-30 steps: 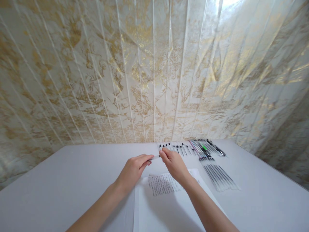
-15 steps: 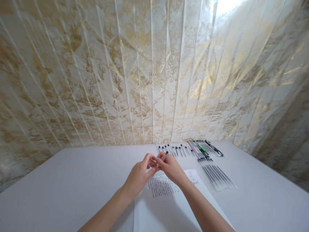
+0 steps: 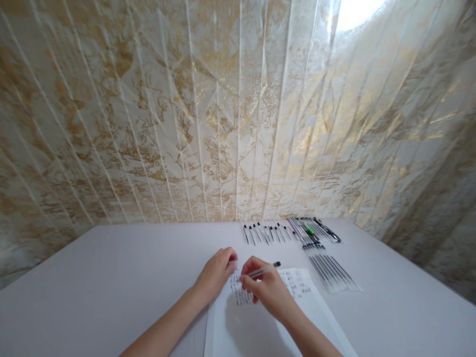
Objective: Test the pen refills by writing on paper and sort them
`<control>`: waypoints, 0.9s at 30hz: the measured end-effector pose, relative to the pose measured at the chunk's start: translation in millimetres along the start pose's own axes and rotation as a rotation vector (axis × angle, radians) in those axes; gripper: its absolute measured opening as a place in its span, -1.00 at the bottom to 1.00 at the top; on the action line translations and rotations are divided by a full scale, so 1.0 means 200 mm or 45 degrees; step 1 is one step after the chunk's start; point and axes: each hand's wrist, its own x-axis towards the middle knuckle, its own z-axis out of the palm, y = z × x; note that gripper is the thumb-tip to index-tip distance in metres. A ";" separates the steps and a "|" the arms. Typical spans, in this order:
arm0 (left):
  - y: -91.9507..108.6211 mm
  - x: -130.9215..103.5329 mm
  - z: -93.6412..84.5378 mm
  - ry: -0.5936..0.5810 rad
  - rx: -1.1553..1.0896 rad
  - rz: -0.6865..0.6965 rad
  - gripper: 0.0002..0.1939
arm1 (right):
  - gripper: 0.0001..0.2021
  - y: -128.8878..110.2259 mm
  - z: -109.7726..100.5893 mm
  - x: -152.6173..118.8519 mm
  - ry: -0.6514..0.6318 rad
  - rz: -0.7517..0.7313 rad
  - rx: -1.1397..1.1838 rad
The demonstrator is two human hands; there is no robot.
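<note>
A pen (image 3: 265, 269) with a clear barrel and a black end lies between the fingers of my right hand (image 3: 263, 285), slanting up to the right over a white sheet of paper (image 3: 245, 332) covered with handwriting near its top. My left hand (image 3: 217, 270) rests at the sheet's upper left edge, its fingers curled round something small and pale that I cannot make out. The two hands are apart, with a small gap between them.
Several black-capped pens (image 3: 260, 233) stand in a row behind the hands. Right of them is a bundle of mixed pens (image 3: 312, 230), and nearer, several clear tubes with dark cores (image 3: 332, 272). A gold-patterned curtain (image 3: 223, 124) hangs behind the table (image 3: 111, 277).
My hands have parted and come down toward the paper. The pen, earlier held between both hands, is now in my right hand alone, tilted over the writing.
</note>
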 end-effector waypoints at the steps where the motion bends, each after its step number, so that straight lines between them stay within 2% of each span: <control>1: -0.01 0.00 0.00 0.016 -0.012 -0.028 -0.87 | -0.99 0.04 0.03 -0.01 0.026 -0.004 -0.031; 4: -0.04 -0.01 -0.02 0.011 -0.036 -0.072 -0.80 | -0.91 0.11 0.09 -0.04 0.089 -0.008 -0.138; 7: -0.04 -0.03 -0.04 -0.043 -0.035 -0.040 -0.73 | -0.90 0.13 0.10 -0.05 0.118 -0.055 -0.150; 10: -0.01 -0.05 -0.06 -0.088 -0.002 0.000 -0.75 | -0.91 0.12 0.08 -0.04 0.064 -0.114 -0.047; 13: 0.02 -0.06 -0.08 -0.122 0.053 -0.011 -0.80 | -0.93 0.12 0.06 -0.02 0.033 -0.063 -0.069; 17: 0.02 -0.05 -0.09 -0.201 0.084 -0.002 -0.90 | -0.94 0.14 0.09 -0.02 0.123 0.002 -0.159; 20: 0.02 -0.06 -0.11 -0.257 0.087 0.018 -0.86 | -0.92 0.16 0.13 -0.03 0.196 -0.044 -0.185; 27: 0.02 -0.06 -0.12 -0.263 0.092 0.004 -0.86 | -0.90 0.16 0.16 -0.05 0.139 -0.071 -0.271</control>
